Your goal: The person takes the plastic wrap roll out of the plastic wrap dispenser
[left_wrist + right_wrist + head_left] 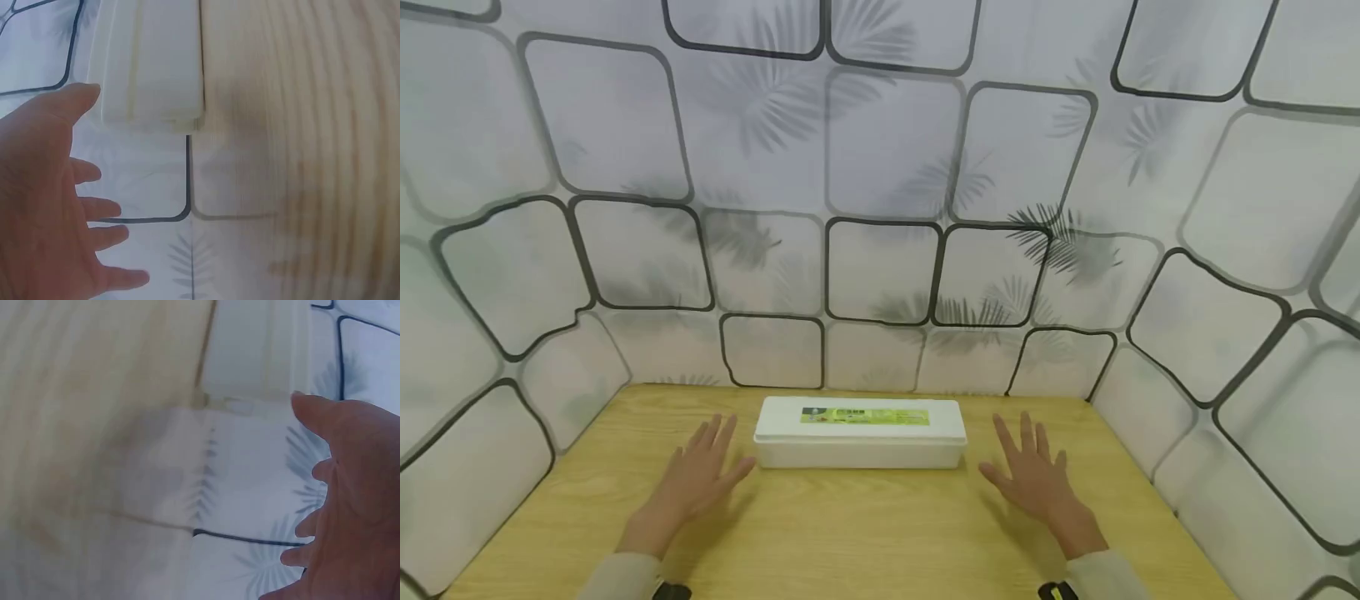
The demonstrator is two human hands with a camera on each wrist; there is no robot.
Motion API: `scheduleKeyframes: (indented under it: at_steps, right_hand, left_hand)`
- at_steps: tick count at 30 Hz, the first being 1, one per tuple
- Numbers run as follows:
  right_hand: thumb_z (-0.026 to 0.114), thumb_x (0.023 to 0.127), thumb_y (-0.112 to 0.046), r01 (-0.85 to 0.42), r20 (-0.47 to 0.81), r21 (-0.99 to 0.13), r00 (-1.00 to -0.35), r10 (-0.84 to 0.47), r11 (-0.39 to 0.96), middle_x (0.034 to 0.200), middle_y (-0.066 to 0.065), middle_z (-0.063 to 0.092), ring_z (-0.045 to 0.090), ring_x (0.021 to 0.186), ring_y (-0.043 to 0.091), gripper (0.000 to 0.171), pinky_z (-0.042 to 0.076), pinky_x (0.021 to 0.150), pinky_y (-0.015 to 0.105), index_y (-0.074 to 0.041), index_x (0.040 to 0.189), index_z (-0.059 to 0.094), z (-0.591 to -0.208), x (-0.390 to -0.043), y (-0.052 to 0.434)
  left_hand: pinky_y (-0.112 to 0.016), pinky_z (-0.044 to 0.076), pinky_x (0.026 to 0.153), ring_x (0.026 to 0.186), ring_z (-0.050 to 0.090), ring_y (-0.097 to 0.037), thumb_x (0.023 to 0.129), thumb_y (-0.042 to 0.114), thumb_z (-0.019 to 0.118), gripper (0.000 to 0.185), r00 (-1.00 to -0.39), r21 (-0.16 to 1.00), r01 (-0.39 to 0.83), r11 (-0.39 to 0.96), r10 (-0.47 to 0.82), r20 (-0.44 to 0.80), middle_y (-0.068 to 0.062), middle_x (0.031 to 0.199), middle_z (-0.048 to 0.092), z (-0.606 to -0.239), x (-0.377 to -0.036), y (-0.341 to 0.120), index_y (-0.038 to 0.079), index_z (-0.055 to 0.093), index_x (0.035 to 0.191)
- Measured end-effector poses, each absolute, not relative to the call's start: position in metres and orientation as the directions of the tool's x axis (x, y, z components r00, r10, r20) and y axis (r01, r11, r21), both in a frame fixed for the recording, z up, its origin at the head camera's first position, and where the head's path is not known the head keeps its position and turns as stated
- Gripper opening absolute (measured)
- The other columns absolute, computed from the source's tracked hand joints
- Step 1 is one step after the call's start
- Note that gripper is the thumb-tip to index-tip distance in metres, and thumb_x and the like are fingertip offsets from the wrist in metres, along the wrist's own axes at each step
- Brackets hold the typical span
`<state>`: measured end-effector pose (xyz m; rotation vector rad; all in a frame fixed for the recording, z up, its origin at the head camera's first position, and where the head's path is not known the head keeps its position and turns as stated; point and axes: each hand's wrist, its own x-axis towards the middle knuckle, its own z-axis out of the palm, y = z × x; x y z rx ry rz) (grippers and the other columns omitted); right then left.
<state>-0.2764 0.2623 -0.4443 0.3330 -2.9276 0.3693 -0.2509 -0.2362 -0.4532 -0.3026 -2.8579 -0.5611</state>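
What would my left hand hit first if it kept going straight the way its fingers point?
Probably the patterned back wall. The left hand points forward, just left of the white box, so it would likely pass the box's end, though depth is unclear.

Lighting is bright, even and diffuse, apparently from overhead. Soft shadows fall beneath the left hand (696, 479), the right hand (1033, 479) and the white box (859, 433). The head view bends straight lines toward its edges. Both wrist views are washed out, with blurred wood grain.
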Motion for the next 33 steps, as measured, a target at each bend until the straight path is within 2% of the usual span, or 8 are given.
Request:
scheduleKeyframes:
  at_steps: [3, 6, 10, 13, 19, 22, 27, 33]
  right_hand:
    - [0.063, 0.101, -0.045, -0.3, 0.223, -0.218, -0.942, -0.252, 0.929, 0.165, 0.038, 0.016, 0.021, 0.148, 0.064, 0.079, 0.029, 0.102, 0.088, -0.011, 0.163, 0.027, -0.433, -0.284, 0.251]
    - [0.068, 0.098, -0.043, -0.36, 0.293, -0.131, -0.904, -0.311, 0.924, 0.158, 0.038, 0.033, 0.037, 0.141, 0.062, 0.076, 0.044, 0.095, 0.08, -0.009, 0.159, 0.037, -0.422, -0.292, 0.239]
    - [0.071, 0.096, -0.043, -0.431, 0.316, -0.042, -0.861, -0.397, 0.901, 0.151, 0.034, 0.044, 0.047, 0.134, 0.057, 0.074, 0.051, 0.091, 0.071, -0.009, 0.156, 0.043, -0.409, -0.303, 0.218]
    - [0.071, 0.096, -0.043, -0.481, 0.274, -0.047, -0.849, -0.452, 0.875, 0.152, 0.033, 0.045, 0.047, 0.134, 0.057, 0.074, 0.049, 0.096, 0.071, -0.01, 0.156, 0.044, -0.404, -0.31, 0.199]
    - [0.076, 0.093, -0.042, -0.553, 0.228, -0.089, -0.821, -0.523, 0.829, 0.151, 0.031, 0.048, 0.049, 0.135, 0.055, 0.072, 0.047, 0.102, 0.07, -0.013, 0.153, 0.049, -0.401, -0.322, 0.165]
    - [0.078, 0.091, -0.041, -0.587, 0.211, -0.137, -0.805, -0.555, 0.798, 0.15, 0.028, 0.051, 0.049, 0.135, 0.053, 0.072, 0.045, 0.105, 0.07, -0.012, 0.151, 0.051, -0.4, -0.328, 0.153]
    - [0.079, 0.09, -0.041, -0.613, 0.169, -0.234, -0.79, -0.59, 0.754, 0.151, 0.02, 0.054, 0.049, 0.139, 0.046, 0.072, 0.04, 0.113, 0.066, -0.012, 0.151, 0.053, -0.404, -0.34, 0.141]
    - [0.082, 0.086, -0.045, -0.656, 0.197, -0.191, -0.754, -0.627, 0.73, 0.149, 0.019, 0.057, 0.052, 0.137, 0.044, 0.075, 0.04, 0.112, 0.067, -0.012, 0.148, 0.056, -0.407, -0.348, 0.131]
  left_hand:
    - [-0.076, 0.03, 0.114, 0.146, 0.028, -0.061, 0.105, 0.041, 0.057, 0.08, -0.954, 0.493, 0.287, 0.821, 0.2, 0.223, -0.04, 0.16, 0.026, -0.453, -0.255, -0.236, -0.011, 0.026, 0.157]
    - [-0.072, 0.029, 0.118, 0.145, 0.029, -0.061, 0.102, 0.031, 0.065, 0.081, -0.957, 0.62, 0.291, 0.729, 0.217, 0.194, -0.041, 0.159, 0.027, -0.453, -0.262, -0.234, -0.014, 0.025, 0.156]
    - [-0.067, 0.041, 0.112, 0.139, 0.042, -0.059, 0.097, 0.023, 0.072, 0.082, -0.97, 0.694, 0.242, 0.678, 0.191, 0.152, -0.041, 0.156, 0.035, -0.454, -0.272, -0.231, -0.013, 0.028, 0.155]
    - [-0.063, 0.049, 0.106, 0.134, 0.048, -0.057, 0.096, 0.021, 0.074, 0.082, -0.978, 0.728, 0.2, 0.656, 0.175, 0.111, -0.041, 0.154, 0.037, -0.456, -0.277, -0.23, -0.012, 0.027, 0.156]
    - [-0.061, 0.051, 0.105, 0.129, 0.054, -0.057, 0.094, 0.019, 0.076, 0.082, -0.983, 0.784, 0.16, 0.599, 0.172, 0.07, -0.043, 0.151, 0.04, -0.462, -0.282, -0.227, -0.014, 0.031, 0.154]
    - [-0.058, 0.054, 0.103, 0.127, 0.057, -0.055, 0.095, 0.019, 0.075, 0.079, -0.982, 0.818, 0.151, 0.555, 0.177, 0.061, -0.041, 0.15, 0.043, -0.466, -0.285, -0.226, -0.012, 0.033, 0.154]
    - [-0.046, 0.061, 0.092, 0.127, 0.058, -0.051, 0.097, 0.019, 0.073, 0.075, -0.982, 0.873, 0.12, 0.473, 0.186, 0.034, -0.039, 0.149, 0.044, -0.469, -0.29, -0.225, -0.009, 0.033, 0.154]
    - [-0.044, 0.062, 0.089, 0.127, 0.057, -0.053, 0.098, 0.014, 0.071, 0.073, -0.979, 0.906, 0.107, 0.41, 0.203, 0.023, -0.041, 0.15, 0.041, -0.467, -0.293, -0.222, -0.011, 0.03, 0.154]
